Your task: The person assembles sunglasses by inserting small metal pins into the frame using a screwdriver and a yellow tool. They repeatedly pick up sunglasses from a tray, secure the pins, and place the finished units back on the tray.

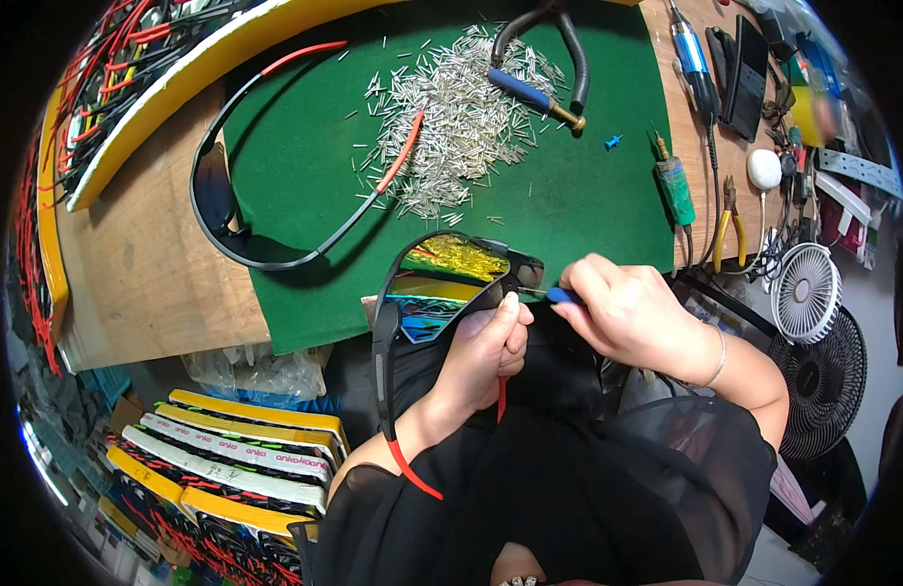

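Note:
My left hand (483,350) is closed around the middle of a pair of sunglasses (383,366) with a black frame, red temple tips and shiny yellow-blue lenses. My right hand (632,314) grips a small screwdriver (563,295) by its blue handle. Its thin shaft points left at the frame beside my left thumb; whether the tip touches is too small to tell. A second pair of sunglasses (215,195), black with red tips, lies on the green mat (305,146). Beyond it is a heap of small silver metal pins (461,137).
Black-handled pliers (574,59) and a blue-handled tool with a brass end (520,90) lie by the heap. To the right are a green electric tool (674,190), yellow pliers (730,230) and a white fan (806,293). Yellow boxes of glasses (266,415) stand lower left.

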Motion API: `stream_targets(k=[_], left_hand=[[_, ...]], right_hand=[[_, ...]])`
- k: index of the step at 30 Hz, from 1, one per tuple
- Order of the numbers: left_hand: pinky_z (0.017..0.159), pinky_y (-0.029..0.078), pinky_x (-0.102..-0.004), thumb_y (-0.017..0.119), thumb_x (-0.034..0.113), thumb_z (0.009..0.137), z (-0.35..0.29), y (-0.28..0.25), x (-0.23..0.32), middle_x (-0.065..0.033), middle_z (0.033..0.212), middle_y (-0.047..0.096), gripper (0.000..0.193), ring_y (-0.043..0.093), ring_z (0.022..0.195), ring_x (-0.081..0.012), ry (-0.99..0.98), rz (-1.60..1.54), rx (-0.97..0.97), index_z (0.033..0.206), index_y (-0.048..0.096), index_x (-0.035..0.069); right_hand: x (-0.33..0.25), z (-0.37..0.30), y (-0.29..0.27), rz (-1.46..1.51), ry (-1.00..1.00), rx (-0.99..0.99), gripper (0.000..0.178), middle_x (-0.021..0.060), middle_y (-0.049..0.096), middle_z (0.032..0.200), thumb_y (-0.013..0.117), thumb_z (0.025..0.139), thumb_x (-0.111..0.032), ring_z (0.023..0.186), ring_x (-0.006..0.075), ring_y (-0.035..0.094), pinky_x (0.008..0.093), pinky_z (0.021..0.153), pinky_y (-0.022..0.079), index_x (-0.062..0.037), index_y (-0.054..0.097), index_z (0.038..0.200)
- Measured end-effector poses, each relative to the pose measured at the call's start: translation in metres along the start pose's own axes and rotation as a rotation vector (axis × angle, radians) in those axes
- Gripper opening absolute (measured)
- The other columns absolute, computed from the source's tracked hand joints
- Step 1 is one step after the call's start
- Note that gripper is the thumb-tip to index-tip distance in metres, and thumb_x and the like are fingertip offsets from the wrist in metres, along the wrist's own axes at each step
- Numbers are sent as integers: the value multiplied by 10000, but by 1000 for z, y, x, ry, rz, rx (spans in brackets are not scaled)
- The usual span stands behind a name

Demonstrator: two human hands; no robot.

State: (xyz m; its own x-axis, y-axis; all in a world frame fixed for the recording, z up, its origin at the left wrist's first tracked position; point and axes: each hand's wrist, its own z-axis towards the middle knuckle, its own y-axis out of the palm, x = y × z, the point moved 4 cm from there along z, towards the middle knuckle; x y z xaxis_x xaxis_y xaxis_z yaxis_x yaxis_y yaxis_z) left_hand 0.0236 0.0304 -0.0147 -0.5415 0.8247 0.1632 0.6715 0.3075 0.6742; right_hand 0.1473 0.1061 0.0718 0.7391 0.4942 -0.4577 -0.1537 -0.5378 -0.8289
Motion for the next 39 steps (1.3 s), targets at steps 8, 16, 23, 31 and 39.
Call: stream_targets(k=[8, 16, 23, 31, 39], left_hand=[[394, 196, -186, 368, 312, 961, 0, 1, 0, 49, 532, 319, 291, 233, 405, -37, 11, 3, 1, 836, 463, 67], [392, 194, -186, 372, 311, 960, -1, 2, 1, 46, 533, 330, 292, 236, 404, -36, 12, 2, 10, 837, 463, 62], [391, 192, -185, 377, 315, 958, -1, 1, 1, 46, 532, 335, 293, 238, 403, -33, 8, 3, 19, 838, 468, 64], [391, 192, -184, 377, 315, 958, 0, 0, 0, 47, 540, 340, 292, 237, 405, -33, 13, 2, 6, 840, 470, 65], [391, 192, -185, 377, 313, 959, 0, 0, 0, 48, 539, 333, 292, 235, 406, -34, 13, 4, 6, 836, 469, 64]], right_hand=[[5, -4, 6, -25, 12, 3, 278, 126, 517, 731, 642, 761, -196, 576, 285, 573, 347, 491, 473, -35, 447, 876], [4, -5, 7, -44, 7, -49, 223, 122, 511, 698, 616, 784, -183, 564, 281, 573, 350, 484, 470, -30, 462, 836], [-4, 2, -4, 30, -7, 144, 219, 113, 508, 660, 610, 794, -202, 541, 273, 568, 343, 466, 466, -28, 477, 798], [-2, 0, -3, 29, 13, 97, 241, 101, 499, 652, 619, 786, -218, 533, 266, 561, 343, 459, 462, -34, 464, 789], [-1, -1, 0, 0, -9, 114, 243, 105, 509, 618, 613, 795, -222, 532, 266, 561, 336, 472, 465, -33, 469, 740]])
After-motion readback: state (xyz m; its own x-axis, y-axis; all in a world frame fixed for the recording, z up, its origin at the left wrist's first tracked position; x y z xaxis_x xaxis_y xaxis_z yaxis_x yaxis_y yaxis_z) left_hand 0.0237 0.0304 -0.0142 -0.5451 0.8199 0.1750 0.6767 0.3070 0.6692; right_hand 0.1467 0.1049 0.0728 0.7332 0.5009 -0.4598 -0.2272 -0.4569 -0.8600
